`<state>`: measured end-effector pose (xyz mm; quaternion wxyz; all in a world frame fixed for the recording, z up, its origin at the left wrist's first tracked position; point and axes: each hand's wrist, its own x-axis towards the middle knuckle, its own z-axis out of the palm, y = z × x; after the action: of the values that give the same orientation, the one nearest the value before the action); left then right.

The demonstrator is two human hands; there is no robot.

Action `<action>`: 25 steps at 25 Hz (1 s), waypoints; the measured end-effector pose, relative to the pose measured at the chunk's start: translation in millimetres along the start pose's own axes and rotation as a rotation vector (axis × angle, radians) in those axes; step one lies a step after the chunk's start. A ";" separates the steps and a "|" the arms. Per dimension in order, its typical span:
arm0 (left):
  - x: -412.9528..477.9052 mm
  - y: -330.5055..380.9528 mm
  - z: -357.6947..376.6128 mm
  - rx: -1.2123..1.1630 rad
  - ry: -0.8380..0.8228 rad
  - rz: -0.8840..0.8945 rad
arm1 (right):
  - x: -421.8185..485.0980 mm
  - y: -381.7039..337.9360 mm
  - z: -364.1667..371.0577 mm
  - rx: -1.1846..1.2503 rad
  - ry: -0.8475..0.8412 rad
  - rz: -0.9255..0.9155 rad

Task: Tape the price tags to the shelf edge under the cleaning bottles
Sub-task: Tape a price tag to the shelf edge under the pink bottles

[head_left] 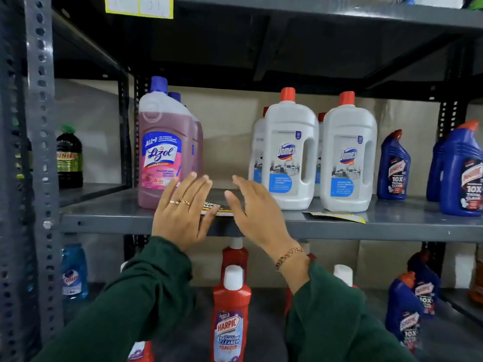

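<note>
Two hands raised at a grey metal shelf edge (339, 227): the left hand (183, 212) spread open, fingers straight, thumb against a price tag (215, 208) lying flat on the shelf, and the right hand (257, 212) open and empty just right of it. A pink bottle (166, 145) stands behind the left hand; white bottles (290, 152) stand beyond the right hand, another tag (337, 216) lying further right

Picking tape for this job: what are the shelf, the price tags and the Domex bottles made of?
Shelf edge: looks like grey painted steel, smooth semi-gloss, with perforated uprights.
Price tags: seemingly thin printed card or paper, lying flat; finish unclear.
Domex bottles: apparently opaque white moulded plastic, slight sheen, red caps.
</note>
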<state>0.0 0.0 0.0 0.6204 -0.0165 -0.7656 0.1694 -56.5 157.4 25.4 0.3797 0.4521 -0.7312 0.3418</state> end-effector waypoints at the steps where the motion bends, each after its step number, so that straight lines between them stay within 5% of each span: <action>1: -9.6 -4.1 1.1 0.022 -0.027 -0.008 | 4.6 -2.6 9.2 0.038 -0.056 0.093; 4: -37.6 -13.9 5.3 0.080 -0.055 -0.009 | 17.3 -12.3 23.2 -0.102 -0.264 0.312; 7: -39.7 -18.2 3.6 0.076 -0.063 -0.032 | 21.4 -13.0 29.6 -0.285 -0.388 0.332; 13: -41.1 -16.5 2.1 0.119 -0.078 -0.034 | 14.7 -13.1 36.8 -0.167 -0.046 0.267; 18: -41.4 -11.1 -0.3 0.060 -0.139 -0.160 | 4.8 -12.2 27.0 0.341 0.352 0.324; 21: -33.0 -6.7 -5.5 -0.156 -0.050 -0.246 | 2.8 -12.6 23.1 0.517 0.275 0.405; 25: -10.9 -12.6 -22.8 -0.205 0.012 -0.171 | -5.7 -24.7 32.2 0.492 0.126 0.281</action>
<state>26.7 -9.0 -2.8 0.6322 -0.0156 -0.7738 0.0365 -40.0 123.7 8.9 0.2523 0.4025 -0.6568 0.5856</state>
